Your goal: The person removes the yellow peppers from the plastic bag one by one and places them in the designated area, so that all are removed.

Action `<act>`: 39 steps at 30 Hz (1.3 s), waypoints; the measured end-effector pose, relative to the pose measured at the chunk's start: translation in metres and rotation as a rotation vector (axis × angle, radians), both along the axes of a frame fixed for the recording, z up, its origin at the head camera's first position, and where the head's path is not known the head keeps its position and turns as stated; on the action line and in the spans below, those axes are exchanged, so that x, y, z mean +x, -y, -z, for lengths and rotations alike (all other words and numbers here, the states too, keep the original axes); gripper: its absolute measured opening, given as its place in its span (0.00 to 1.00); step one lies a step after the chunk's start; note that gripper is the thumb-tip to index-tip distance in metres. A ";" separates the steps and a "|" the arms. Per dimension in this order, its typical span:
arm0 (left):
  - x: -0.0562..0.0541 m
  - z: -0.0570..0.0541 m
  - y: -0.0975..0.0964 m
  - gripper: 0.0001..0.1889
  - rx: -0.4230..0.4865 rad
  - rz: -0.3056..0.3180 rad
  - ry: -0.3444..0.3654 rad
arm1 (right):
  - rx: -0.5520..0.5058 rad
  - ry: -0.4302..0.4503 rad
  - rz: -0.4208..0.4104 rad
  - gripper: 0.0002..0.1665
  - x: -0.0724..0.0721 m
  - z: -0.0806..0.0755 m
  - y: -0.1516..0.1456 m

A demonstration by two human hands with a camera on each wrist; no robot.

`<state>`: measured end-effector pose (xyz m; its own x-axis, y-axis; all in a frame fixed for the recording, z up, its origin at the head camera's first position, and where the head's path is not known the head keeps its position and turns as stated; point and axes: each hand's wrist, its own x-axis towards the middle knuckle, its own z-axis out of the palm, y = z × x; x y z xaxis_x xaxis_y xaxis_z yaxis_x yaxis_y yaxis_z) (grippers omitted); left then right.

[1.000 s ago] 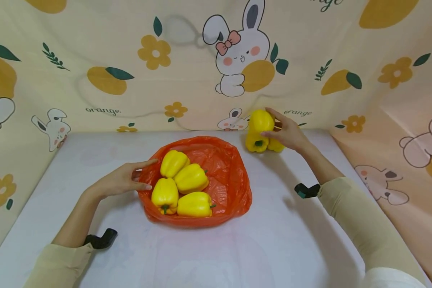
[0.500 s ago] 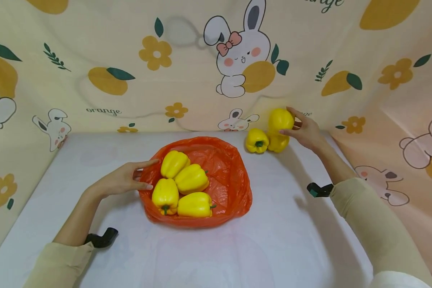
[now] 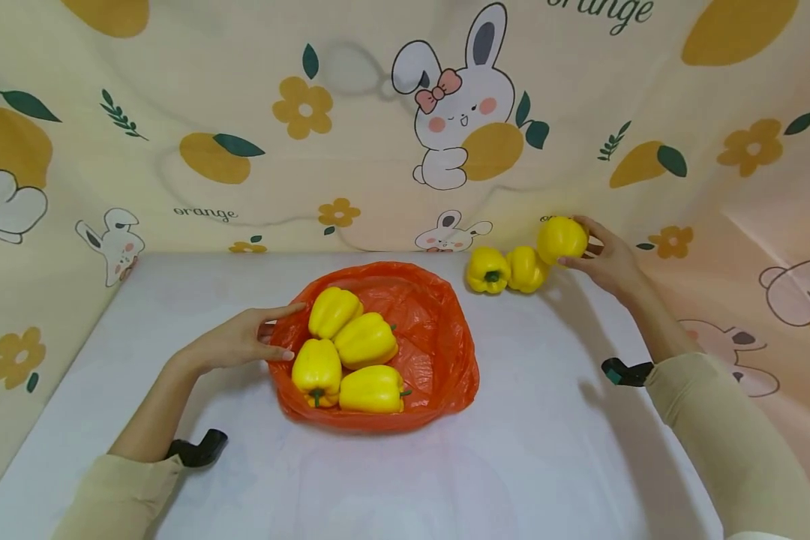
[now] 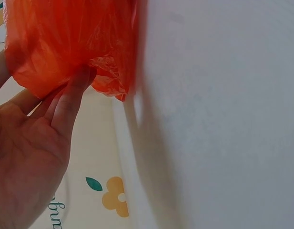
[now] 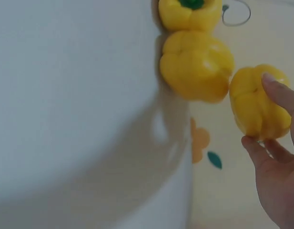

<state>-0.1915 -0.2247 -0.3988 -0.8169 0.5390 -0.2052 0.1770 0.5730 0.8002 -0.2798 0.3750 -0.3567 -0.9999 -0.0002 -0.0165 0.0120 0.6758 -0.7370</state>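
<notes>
At the back right, my right hand (image 3: 607, 259) grips a yellow bell pepper (image 3: 562, 238) with the thumb on one side and fingers on the other, raised above the table. In the right wrist view the held pepper (image 5: 256, 107) is beside a second bell pepper (image 5: 197, 67). Two bell peppers (image 3: 488, 270) sit side by side on the table just left of the hand. My left hand (image 3: 232, 341) touches the left side of an open red plastic bag (image 3: 421, 360), thumb and fingers spread against its wall. Several yellow bell peppers (image 3: 367, 341) lie inside the bag, mostly in its left half.
The white table (image 3: 405, 487) meets a printed cloth backdrop (image 3: 364, 172) with rabbits, flowers and fruit right behind the loose peppers. Cloth also rises at both sides. A dark device (image 3: 199, 448) is on the left wrist and another (image 3: 626, 373) on the right.
My right hand has moved right with the held pepper, away from above the two standing peppers, and slightly lower. My left hand stays at the bag. The head view has shifted slightly.
</notes>
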 end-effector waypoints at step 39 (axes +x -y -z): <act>0.001 0.000 -0.001 0.43 -0.008 -0.015 0.018 | 0.013 0.074 -0.079 0.64 0.001 0.058 -0.034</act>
<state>-0.1906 -0.2239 -0.3983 -0.8210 0.5252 -0.2239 0.1544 0.5817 0.7986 -0.2791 0.4089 -0.4151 -0.9928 -0.0781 -0.0904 0.0122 0.6862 -0.7273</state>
